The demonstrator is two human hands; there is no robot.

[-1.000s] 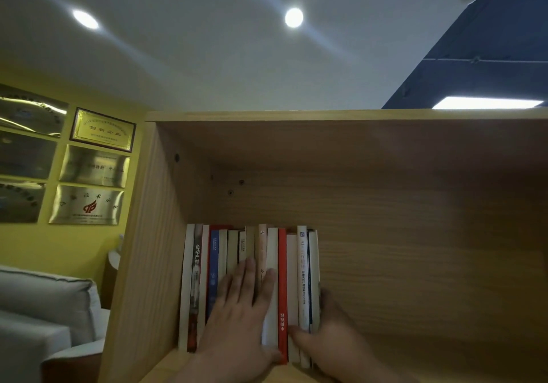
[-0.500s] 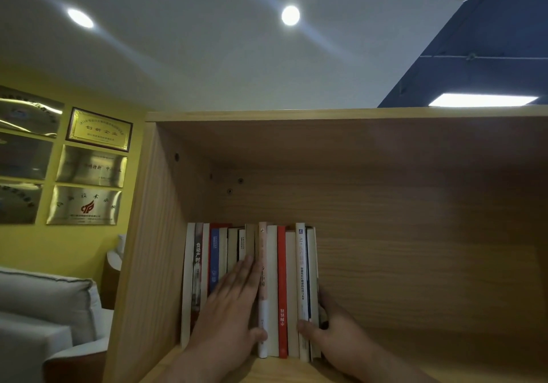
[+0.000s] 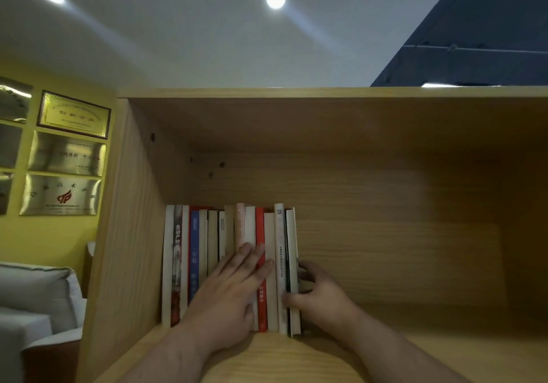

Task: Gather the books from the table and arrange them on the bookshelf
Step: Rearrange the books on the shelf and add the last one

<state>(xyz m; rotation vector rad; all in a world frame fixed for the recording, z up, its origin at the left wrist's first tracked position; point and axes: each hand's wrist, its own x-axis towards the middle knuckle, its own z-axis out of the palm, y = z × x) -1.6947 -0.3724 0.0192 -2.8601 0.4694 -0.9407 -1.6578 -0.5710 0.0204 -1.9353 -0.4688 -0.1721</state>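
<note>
A row of several upright books (image 3: 207,249) stands at the left end of a wooden bookshelf (image 3: 385,234), against its left wall. My left hand (image 3: 228,296) lies flat on the spines in the middle of the row, fingers stretched out and reaching a red spine (image 3: 260,225). My right hand (image 3: 320,296) cups the right end of the row, thumb on the front and fingers behind the last white book (image 3: 293,243). The lower parts of several spines are hidden by my hands.
The shelf compartment to the right of the books is bare wood. Its left side panel (image 3: 130,234) meets a yellow wall with framed metal plaques (image 3: 66,154). A grey sofa (image 3: 35,293) sits at the lower left. The shelf's top board (image 3: 326,92) is overhead.
The view has risen slightly, showing more of the shelf floor. My left hand slid right across the spines towards the red book. My right hand stays at the row's right end.
</note>
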